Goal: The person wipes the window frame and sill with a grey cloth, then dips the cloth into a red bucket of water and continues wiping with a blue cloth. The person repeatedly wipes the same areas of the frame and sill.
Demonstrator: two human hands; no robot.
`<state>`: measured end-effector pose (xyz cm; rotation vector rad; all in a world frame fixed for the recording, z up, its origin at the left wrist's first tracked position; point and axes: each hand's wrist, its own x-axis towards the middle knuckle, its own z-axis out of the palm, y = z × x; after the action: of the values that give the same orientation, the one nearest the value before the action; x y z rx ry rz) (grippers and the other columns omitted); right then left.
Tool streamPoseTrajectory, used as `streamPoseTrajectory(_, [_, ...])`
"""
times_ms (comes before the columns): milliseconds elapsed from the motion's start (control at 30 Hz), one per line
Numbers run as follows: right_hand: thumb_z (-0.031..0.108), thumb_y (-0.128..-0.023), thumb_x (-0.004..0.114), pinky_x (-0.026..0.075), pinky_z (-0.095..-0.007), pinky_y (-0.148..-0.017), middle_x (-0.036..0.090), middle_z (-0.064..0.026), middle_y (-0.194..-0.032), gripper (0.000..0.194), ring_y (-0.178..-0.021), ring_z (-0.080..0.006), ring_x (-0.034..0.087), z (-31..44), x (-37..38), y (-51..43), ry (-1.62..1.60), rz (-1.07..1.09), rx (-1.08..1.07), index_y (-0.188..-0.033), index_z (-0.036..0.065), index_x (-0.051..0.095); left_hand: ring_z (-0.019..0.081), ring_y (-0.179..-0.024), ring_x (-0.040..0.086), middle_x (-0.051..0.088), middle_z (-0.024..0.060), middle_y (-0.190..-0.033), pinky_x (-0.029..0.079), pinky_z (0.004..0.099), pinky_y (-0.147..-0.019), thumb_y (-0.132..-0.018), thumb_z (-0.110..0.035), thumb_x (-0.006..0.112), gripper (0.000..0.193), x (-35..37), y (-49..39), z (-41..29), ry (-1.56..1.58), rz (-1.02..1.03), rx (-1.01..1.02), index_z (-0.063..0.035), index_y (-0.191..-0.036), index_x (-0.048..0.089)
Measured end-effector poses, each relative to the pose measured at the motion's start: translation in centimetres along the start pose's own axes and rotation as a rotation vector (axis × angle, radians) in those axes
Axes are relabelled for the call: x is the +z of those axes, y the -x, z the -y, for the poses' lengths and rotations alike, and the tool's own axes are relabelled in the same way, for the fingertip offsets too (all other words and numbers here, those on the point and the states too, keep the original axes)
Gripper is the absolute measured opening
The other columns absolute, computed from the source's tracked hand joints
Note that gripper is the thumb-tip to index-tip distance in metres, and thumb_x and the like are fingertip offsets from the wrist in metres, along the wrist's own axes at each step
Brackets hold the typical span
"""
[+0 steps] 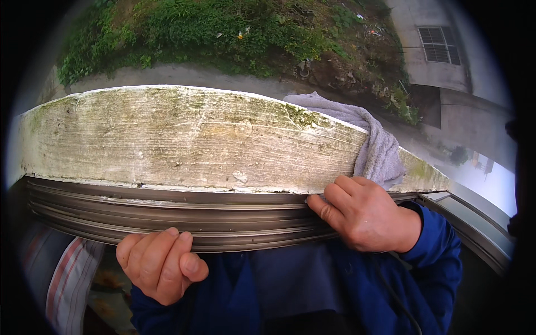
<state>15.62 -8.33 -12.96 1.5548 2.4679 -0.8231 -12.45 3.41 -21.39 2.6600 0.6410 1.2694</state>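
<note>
My right hand [360,213] grips a grey-purple terry cloth [377,155], its fingers pressed against the dark metal window track [234,215]. The cloth runs up over the weathered concrete sill [201,138], and its far end droops past the sill's outer edge. Lower and to the left, my left hand [159,264] is curled with its fingertips at the inner edge of the track. Nothing shows in that hand. Green-brown stains and flaking white paint mark the sill.
A striped curtain [69,284] hangs at lower left. On the right is a sliding window sash [469,226]. Beyond the sill there is a drop to a paved lane [180,75], with a shrubby slope [209,37] and a building with a barred window [439,44].
</note>
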Motion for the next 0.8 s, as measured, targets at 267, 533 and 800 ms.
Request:
streamPoseTrajectory(267, [0.015, -0.07, 0.056, 0.045, -0.0311, -0.062, 0.052, -0.0079, -0.083, 0.04, -0.078, -0.0222, 0.055, -0.4, -0.3, 3.0, 0.067, 0.097, 0.081, -0.104, -0.006, 0.061, 0.0154, -0.06, 0.056, 0.062, 0.0059, -0.072, 0.042, 0.0309, -0.061, -0.087, -0.019, 0.051, 0.025, 0.1, 0.2, 0.1, -0.004, -0.023, 0.035, -0.0056, -0.07, 0.064])
streamPoseTrajectory(533, [0.014, -0.069, 0.058, 0.046, -0.0339, -0.065, 0.05, -0.0075, -0.079, 0.025, -0.079, -0.024, 0.054, -1.6, -1.6, 5.1, 0.112, 0.188, 0.15, -0.087, -0.001, 0.064, 0.0168, -0.06, 0.055, 0.061, 0.0068, -0.071, 0.042, 0.0325, -0.061, -0.087, -0.015, 0.051, 0.022, 0.2, 0.2, 0.2, -0.003, -0.021, 0.063, -0.005, -0.07, 0.062])
streamPoseTrajectory(800, [0.001, -0.076, 0.065, 0.045, -0.0405, -0.07, 0.052, -0.0151, -0.084, 0.029, -0.079, -0.033, 0.055, -8.1, -5.5, 7.8, 0.221, 0.017, 0.655, -0.104, 0.001, 0.064, 0.0198, -0.061, 0.055, 0.061, 0.0086, -0.074, 0.043, 0.0355, -0.063, -0.085, -0.012, 0.053, 0.017, -0.2, -0.4, -0.3, -0.014, 0.026, 0.044, -0.0027, -0.074, 0.063])
